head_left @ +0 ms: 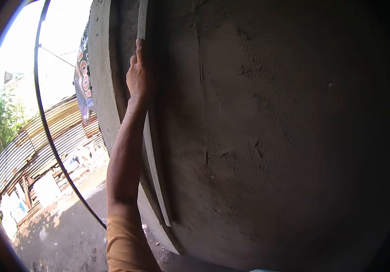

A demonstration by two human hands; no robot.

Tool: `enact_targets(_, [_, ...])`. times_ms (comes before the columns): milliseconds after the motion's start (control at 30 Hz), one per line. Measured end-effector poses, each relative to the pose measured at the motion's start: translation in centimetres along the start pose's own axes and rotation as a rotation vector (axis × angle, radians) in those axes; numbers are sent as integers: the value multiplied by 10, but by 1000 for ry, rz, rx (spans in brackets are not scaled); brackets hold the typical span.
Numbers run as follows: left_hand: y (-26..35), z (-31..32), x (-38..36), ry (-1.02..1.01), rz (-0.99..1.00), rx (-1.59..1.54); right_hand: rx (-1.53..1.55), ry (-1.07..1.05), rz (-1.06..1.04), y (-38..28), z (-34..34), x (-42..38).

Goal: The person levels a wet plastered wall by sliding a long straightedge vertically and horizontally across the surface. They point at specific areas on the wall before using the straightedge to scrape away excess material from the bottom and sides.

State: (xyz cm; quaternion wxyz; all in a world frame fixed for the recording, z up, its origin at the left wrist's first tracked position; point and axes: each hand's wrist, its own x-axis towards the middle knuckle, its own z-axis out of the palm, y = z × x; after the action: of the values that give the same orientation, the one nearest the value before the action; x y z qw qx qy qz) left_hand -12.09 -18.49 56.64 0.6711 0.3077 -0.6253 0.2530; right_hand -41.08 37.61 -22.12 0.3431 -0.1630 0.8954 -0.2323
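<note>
Gripping a long straightedge (152, 149), the left hand (138, 75) has its fingers wrapped around the upper part of the strip, closed on it and pressing it flat against the plastered wall (272, 136); the right hand is not in view. That wall fills most of the picture, a rough grey cement face with gouges and trowel marks, ending at a corner (102, 90) on the left. The straightedge stands nearly upright along the wall just beside that corner, its lower end low down and its top running out of sight above the hand, probably held this way so that its edge bears on the plaster along its whole length. The forearm (125, 154) reaches up from an orange sleeve (125, 245) at the bottom of the picture. Beyond the corner, in bright daylight, lie corrugated metal sheets (36, 145), a hanging banner (84, 77) with letters I cannot read in full, and a dark cable (45, 118) curving down across the yard.
</note>
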Motion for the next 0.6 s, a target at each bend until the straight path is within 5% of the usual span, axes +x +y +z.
enact_targets(400, [99, -39, -163, -208, -9, -131, 27, -35, -16, 101, -42, 13])
enact_targets(600, [84, -40, -181, -142, -113, -252, 186, 121, -9, 123, -8, -44])
